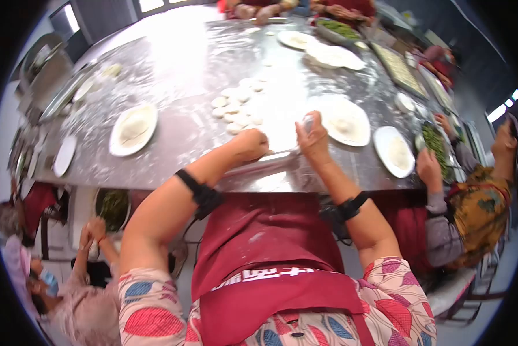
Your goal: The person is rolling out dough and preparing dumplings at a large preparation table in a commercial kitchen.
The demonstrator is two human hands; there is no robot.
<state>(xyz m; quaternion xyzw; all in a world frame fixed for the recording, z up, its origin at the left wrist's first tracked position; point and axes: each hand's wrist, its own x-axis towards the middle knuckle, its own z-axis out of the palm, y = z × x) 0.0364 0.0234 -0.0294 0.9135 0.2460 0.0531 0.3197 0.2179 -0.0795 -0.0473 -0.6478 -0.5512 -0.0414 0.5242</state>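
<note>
head view: two bare hands work above one floury metal table (181, 86), close to its near edge. the left hand (251, 144) comes in from the left, forearm slanting inward, fingers curled under and knuckles up; whether it grips anything i cannot tell. the right hand (313, 138) stands more upright, its fingers bent around one small pale thing (308, 122), too blurred to name. one pale bar-like shape (270, 161) lies low between the hands. two black straps, the left strap (200, 192) and the right strap (352, 206), circle the forearms. more than a dozen white dough pieces (236, 106) cluster beyond the left hand, some touching. three white oval plates bear pale mounds: one plate (149, 118) to the left, two to the right.
</note>
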